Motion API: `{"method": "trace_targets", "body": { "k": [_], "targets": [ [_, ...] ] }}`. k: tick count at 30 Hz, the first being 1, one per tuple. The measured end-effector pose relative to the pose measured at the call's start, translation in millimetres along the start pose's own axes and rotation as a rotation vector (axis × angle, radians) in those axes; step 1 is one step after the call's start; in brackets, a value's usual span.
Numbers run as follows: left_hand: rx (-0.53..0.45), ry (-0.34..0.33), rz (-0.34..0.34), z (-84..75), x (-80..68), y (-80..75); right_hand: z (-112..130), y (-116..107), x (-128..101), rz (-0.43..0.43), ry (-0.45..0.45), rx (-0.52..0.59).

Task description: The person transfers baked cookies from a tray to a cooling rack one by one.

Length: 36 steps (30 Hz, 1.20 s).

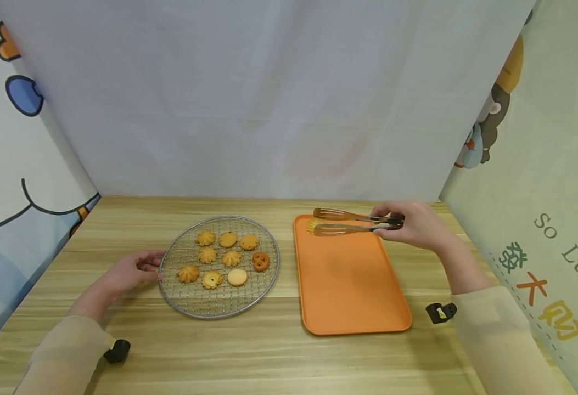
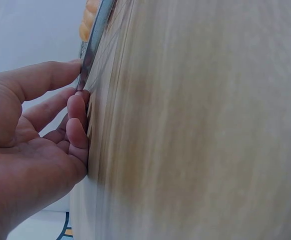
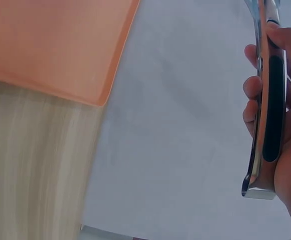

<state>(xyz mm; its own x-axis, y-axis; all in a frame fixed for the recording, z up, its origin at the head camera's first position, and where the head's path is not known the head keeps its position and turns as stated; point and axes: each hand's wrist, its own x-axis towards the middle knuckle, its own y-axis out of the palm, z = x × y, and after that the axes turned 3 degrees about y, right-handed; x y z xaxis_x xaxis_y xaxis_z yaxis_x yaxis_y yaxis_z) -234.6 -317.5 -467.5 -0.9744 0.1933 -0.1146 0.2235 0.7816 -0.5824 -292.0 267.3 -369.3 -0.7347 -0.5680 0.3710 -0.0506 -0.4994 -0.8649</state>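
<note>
My left hand (image 1: 129, 271) pinches the left rim of a round wire cooling rack (image 1: 249, 299), thumb on top and fingers curled beneath, as the left wrist view shows. Several cookies lie on the rack, among them a smooth round cookie (image 1: 237, 277), a ring-shaped swirl cookie (image 1: 212, 280) and a pretzel (image 1: 261, 261). Over the far end of an orange tray (image 1: 350, 291), my right hand (image 1: 412, 224) grips metal tongs (image 1: 343, 229) with dark handle pads. The tong arms stand apart. A yellow ridged cookie (image 1: 312, 224) shows at their tips by the tray's far left corner; contact is unclear.
Both rack and tray stand on a wood-grain table (image 1: 219, 356), with a narrow gap between them. A pale curtain (image 1: 269, 109) hangs behind the table. Printed cloth panels (image 1: 540, 230) border it on either side.
</note>
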Motion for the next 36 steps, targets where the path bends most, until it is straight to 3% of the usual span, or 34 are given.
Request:
{"method": "trace_targets", "body": {
  "k": [15, 27, 36],
  "targets": [
    [0.001, -0.023, 0.004, -6.2, -3.9, 0.3, 29.1, 6.6, 25.3, -0.02, -0.046, 0.082],
    [-0.007, -0.027, 0.017, -2.4, -1.6, -1.2, 53.0, 9.7, 42.1, -0.057, -0.101, 0.125],
    [0.003, -0.034, 0.019, -0.7, -0.7, -0.5, 69.4, 23.0, 50.4, -0.03, -0.085, 0.167]
  ]
}}
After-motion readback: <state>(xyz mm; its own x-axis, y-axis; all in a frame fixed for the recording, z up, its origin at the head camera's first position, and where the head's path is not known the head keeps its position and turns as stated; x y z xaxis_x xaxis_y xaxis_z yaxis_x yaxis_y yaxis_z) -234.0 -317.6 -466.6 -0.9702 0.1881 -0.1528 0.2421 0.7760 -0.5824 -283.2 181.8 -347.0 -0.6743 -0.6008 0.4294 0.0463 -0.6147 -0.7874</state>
